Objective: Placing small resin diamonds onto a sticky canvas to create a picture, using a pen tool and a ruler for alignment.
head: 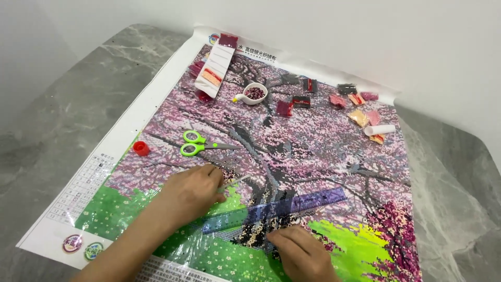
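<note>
A person is bending over a large diamond-painting canvas [313, 146] of pink blossom trees, lying flat on a grey marble surface [62, 104]. The left hand [190, 194] is pinching a thin pale pen-like tool [233, 182], its fingers closed narrowly around the stem, with the tip angling out just past the fingertips over the canvas. The right hand [302, 253] is pressing flat — fingers together — on the near end of a translucent purple ruler [276, 209], seemingly to steady it as a guide between the two hands. Beyond the fingers are lying green-handled scissors [201, 143], a red cap [141, 148], a small white dish of dark beads [253, 94] and scattered bead packets [360, 117]. Both forearms are being cut off by the bottom edge, and the tool's tip is too small to make out.
</note>
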